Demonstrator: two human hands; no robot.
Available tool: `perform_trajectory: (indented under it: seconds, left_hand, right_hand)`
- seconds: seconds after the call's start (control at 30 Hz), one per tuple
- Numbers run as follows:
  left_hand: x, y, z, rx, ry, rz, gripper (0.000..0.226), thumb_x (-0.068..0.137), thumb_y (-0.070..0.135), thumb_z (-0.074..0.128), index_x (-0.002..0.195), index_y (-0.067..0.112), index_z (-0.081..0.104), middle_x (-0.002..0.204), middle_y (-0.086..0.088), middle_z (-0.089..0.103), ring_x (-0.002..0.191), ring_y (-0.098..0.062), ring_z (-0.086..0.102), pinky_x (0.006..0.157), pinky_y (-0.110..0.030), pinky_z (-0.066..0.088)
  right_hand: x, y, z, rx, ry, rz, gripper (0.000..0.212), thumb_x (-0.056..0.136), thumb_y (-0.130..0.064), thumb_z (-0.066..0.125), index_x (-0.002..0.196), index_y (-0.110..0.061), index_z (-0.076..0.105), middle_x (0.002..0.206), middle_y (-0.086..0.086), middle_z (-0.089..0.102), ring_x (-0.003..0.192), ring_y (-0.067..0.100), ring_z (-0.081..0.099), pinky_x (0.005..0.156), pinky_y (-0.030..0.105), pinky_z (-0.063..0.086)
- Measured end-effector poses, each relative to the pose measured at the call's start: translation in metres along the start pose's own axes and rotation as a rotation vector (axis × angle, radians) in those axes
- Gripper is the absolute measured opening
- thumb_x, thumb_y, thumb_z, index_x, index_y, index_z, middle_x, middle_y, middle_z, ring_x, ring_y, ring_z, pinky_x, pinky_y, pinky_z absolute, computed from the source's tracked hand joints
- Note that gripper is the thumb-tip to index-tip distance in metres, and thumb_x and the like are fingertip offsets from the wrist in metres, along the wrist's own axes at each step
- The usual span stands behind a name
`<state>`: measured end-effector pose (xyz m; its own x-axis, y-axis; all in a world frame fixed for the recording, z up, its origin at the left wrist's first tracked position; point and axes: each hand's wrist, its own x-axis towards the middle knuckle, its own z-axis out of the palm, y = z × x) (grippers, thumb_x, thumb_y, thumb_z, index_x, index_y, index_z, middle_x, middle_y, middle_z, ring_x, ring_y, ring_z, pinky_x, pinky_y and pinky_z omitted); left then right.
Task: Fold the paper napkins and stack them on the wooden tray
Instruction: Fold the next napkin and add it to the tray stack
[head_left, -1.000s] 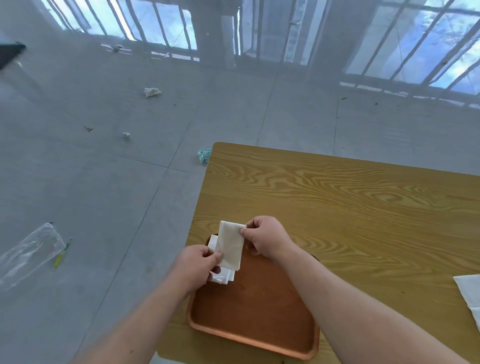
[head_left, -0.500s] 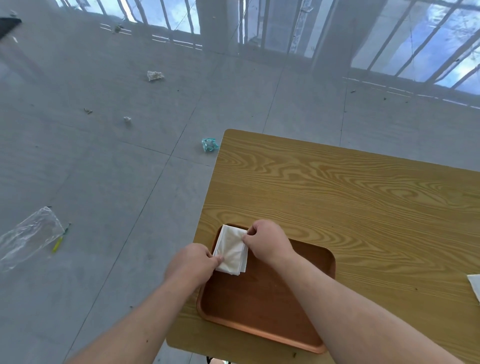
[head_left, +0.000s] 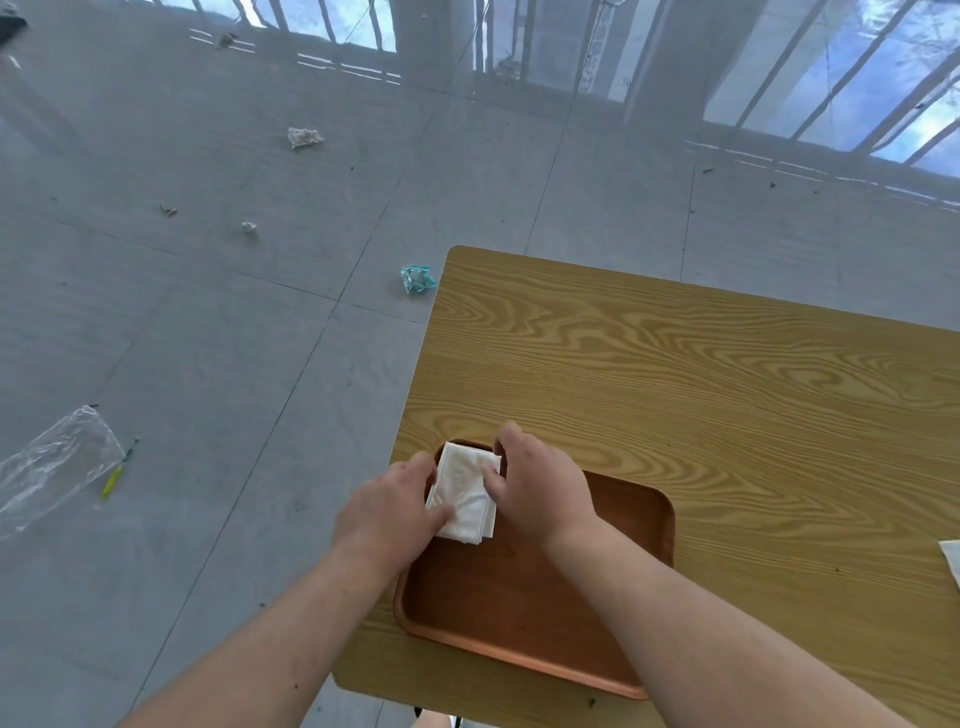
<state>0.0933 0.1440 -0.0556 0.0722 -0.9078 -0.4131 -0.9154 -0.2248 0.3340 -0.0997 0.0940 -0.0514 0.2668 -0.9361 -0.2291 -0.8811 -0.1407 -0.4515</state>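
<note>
Head view: left hand (head_left: 387, 512) and right hand (head_left: 540, 488) both clamp the folded white paper napkins (head_left: 465, 493), which lie in the far-left corner of the shallow brown wooden tray (head_left: 667, 519) on the yellow wood-grain table (head_left: 675, 389). Thumbs press on top, and fingers curl at the left and far-right edges. Step, judged: seating and squaring the fold on the stack. Next probably calls for letting go without dragging sheets, then reaching for the flat white napkin (head_left: 951, 558), well right of the right fingers.
</note>
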Motion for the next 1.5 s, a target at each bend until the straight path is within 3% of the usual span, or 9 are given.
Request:
perform_trajectory:
  seconds: [0.1,0.17,0.27,0.6,0.8,1.0,1.27,1.37,1.5]
  left_hand:
    - [0.005,-0.007,-0.008,0.115,-0.099,0.112,0.067,0.088,0.063,0.066,0.146,0.053,0.034,0.115,0.011,0.058,0.106,-0.019,0.064,0.072,-0.033,0.044]
    - [0.008,-0.01,-0.012,0.228,-0.136,0.163,0.084,0.088,0.067,0.065,0.155,0.06,0.016,0.104,0.012,0.05,0.103,-0.017,0.063,0.073,-0.03,0.043]
    - [0.012,-0.01,-0.016,0.283,-0.143,0.196,0.092,0.086,0.072,0.064,0.158,0.06,0.007,0.099,0.012,0.044,0.1,-0.016,0.063,0.076,-0.03,0.046]
    - [0.019,-0.015,-0.013,0.308,-0.142,0.189,0.098,0.081,0.081,0.061,0.156,0.064,0.0,0.115,0.011,0.064,0.107,-0.017,0.065,0.075,-0.031,0.046]
    - [0.021,-0.016,-0.012,0.326,-0.155,0.189,0.096,0.082,0.083,0.058,0.155,0.065,-0.002,0.108,0.006,0.067,0.102,-0.018,0.066,0.072,-0.031,0.046]
    - [0.022,-0.018,-0.01,0.293,-0.147,0.183,0.097,0.08,0.083,0.06,0.154,0.067,-0.001,0.107,0.007,0.068,0.1,-0.017,0.066,0.07,-0.03,0.046]
    - [0.023,-0.016,-0.011,0.267,-0.157,0.155,0.099,0.078,0.082,0.064,0.153,0.067,0.002,0.096,0.01,0.066,0.094,-0.015,0.067,0.065,-0.029,0.045]
    - [0.021,-0.013,-0.014,0.285,-0.18,0.154,0.099,0.079,0.081,0.064,0.154,0.066,0.0,0.088,0.011,0.058,0.091,-0.015,0.067,0.064,-0.029,0.044]
    - [0.018,-0.001,-0.019,0.375,-0.158,0.213,0.101,0.078,0.075,0.063,0.159,0.053,0.006,0.107,0.007,0.068,0.096,-0.019,0.068,0.068,-0.031,0.046]
  right_hand:
    - [-0.02,0.006,-0.001,-0.009,-0.038,-0.155,0.045,0.096,-0.056,0.054,0.133,-0.03,0.05,0.098,-0.009,0.067,0.081,0.017,0.067,0.064,0.032,0.046]
    - [-0.034,0.009,0.005,-0.07,-0.12,-0.183,0.069,0.094,-0.067,0.049,0.153,-0.036,0.034,0.106,-0.007,0.067,0.091,0.018,0.069,0.07,0.033,0.052]
    - [-0.045,0.012,0.015,-0.152,-0.219,-0.136,0.088,0.092,-0.076,0.048,0.163,-0.038,0.012,0.111,-0.005,0.066,0.095,0.019,0.067,0.072,0.035,0.054]
    - [-0.045,0.018,0.025,-0.131,-0.194,-0.006,0.091,0.087,-0.08,0.052,0.161,-0.046,0.01,0.105,-0.008,0.065,0.091,0.017,0.066,0.071,0.032,0.053]
    - [-0.039,0.02,0.021,-0.13,-0.166,-0.006,0.079,0.093,-0.074,0.051,0.16,-0.047,0.02,0.102,-0.01,0.066,0.088,0.016,0.067,0.066,0.031,0.052]
    - [-0.039,0.019,0.022,-0.185,-0.143,-0.007,0.087,0.092,-0.076,0.05,0.163,-0.041,0.013,0.104,-0.007,0.068,0.091,0.017,0.069,0.066,0.03,0.049]
    - [-0.036,0.014,0.019,-0.249,-0.209,0.003,0.086,0.095,-0.073,0.048,0.164,-0.037,0.013,0.082,-0.007,0.058,0.083,0.02,0.069,0.059,0.034,0.046]
    - [-0.033,0.009,0.015,-0.237,-0.226,0.014,0.086,0.095,-0.069,0.053,0.164,-0.035,0.014,0.093,-0.005,0.067,0.089,0.021,0.07,0.061,0.035,0.048]
    - [-0.029,0.001,0.008,-0.198,-0.258,-0.005,0.085,0.094,-0.057,0.059,0.162,-0.027,0.017,0.105,0.001,0.069,0.091,0.026,0.07,0.063,0.038,0.053]
